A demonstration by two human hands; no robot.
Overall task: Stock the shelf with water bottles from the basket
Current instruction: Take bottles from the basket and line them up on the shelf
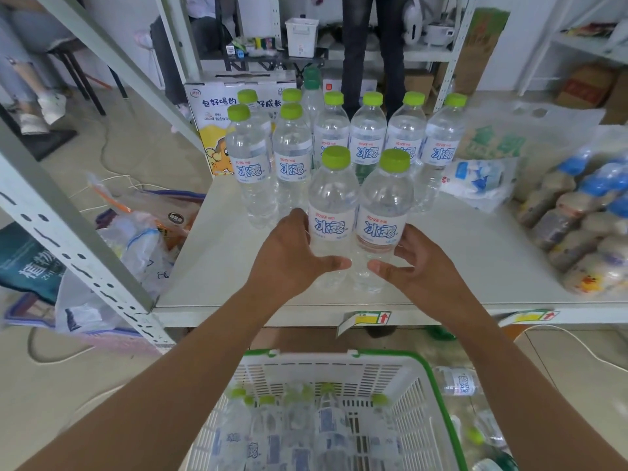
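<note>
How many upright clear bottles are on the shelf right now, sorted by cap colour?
Lime-green caps: 10, counting the left front bottle in the left hand grip and the right front bottle in the right hand grip
Darker green cap: 1, the back bottle, partly hidden
Total: 11

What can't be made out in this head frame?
- Basket contents: motion blur, bottle count unreadable.
- Left hand and right hand grip on the two front bottles: fingers hidden behind them.
- Bottle behind the rows: mostly hidden by them.
- Shelf tags: too small to read.
</note>
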